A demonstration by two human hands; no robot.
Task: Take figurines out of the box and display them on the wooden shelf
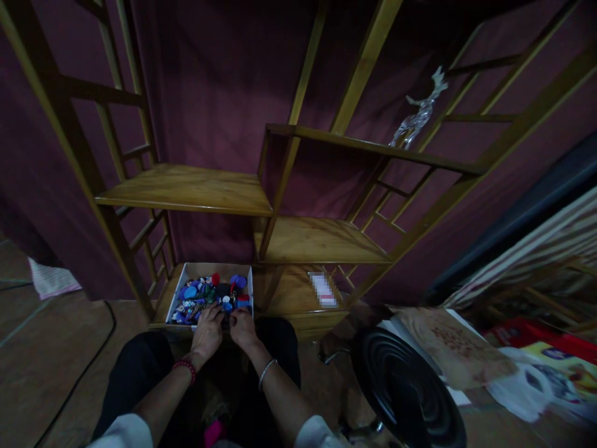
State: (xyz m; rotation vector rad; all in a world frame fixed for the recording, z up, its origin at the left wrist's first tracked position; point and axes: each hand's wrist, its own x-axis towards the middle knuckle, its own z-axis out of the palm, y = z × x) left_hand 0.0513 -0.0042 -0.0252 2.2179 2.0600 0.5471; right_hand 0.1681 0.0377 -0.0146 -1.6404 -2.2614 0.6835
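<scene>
A shallow white-edged cardboard box on the lowest left shelf holds a jumble of small figures and caps in blue, purple, red and black. My left hand rests over its near edge, fingers stretched out and a little apart among the pieces. Beside it, my right hand has its fingers curled together at the near right corner; whatever they hold is hidden. A blue disc-shaped piece lies in the left half of the box, and a red one toward the back.
A wooden shelf unit rises in front, with a clear deer figurine on its upper right shelf. A white, blurred flat item lies on the low right shelf. Right of my knees stand a black round stool and a plastic bag.
</scene>
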